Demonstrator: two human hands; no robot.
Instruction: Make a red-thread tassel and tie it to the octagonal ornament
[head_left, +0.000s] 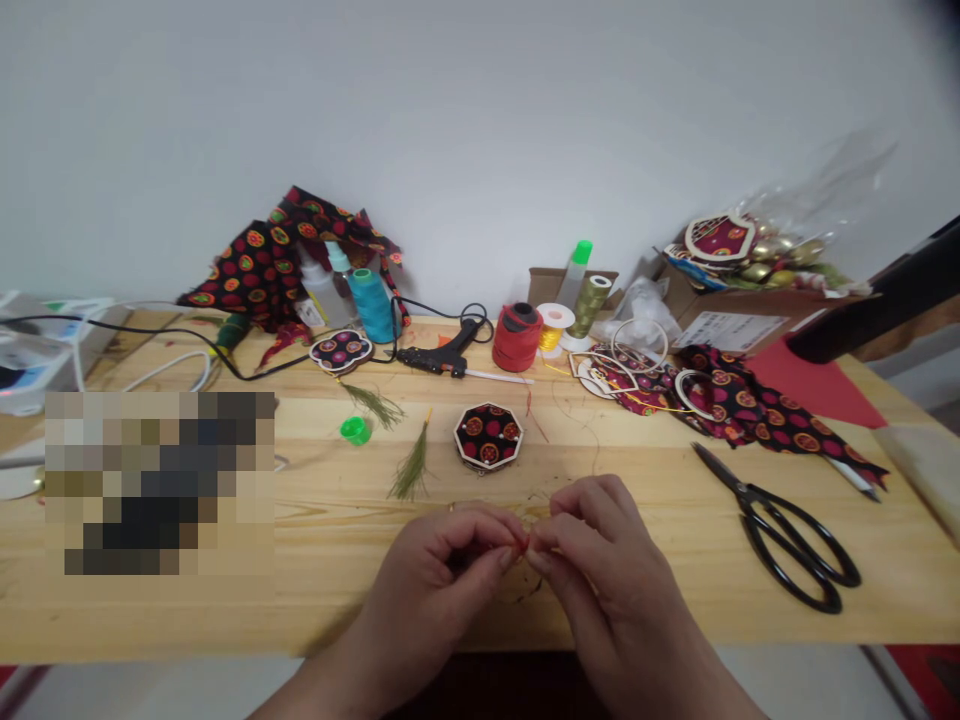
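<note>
My left hand (457, 570) is closed in a pinch near the table's front edge, with a short bit of red thread (520, 547) at its fingertips. Against it, tip to tip, my right hand (607, 560) pinches at the same red thread; its far end is hidden by the fingers. Just beyond the hands lies an octagonal ornament (488, 437) with dark patterned fabric in a pale wooden frame. A green tassel (411, 465) rests to its left, near a small green cap (355, 431). Dark thread scraps lie under my fingers.
Black-handled scissors (780, 530) lie at the right. Behind are a glue gun (442, 352), a red thread spool (517, 337), a teal spool (372, 305) and a second ornament (341, 351). Patterned fabric (787, 400) and a filled cardboard box (739, 320) occupy the back right.
</note>
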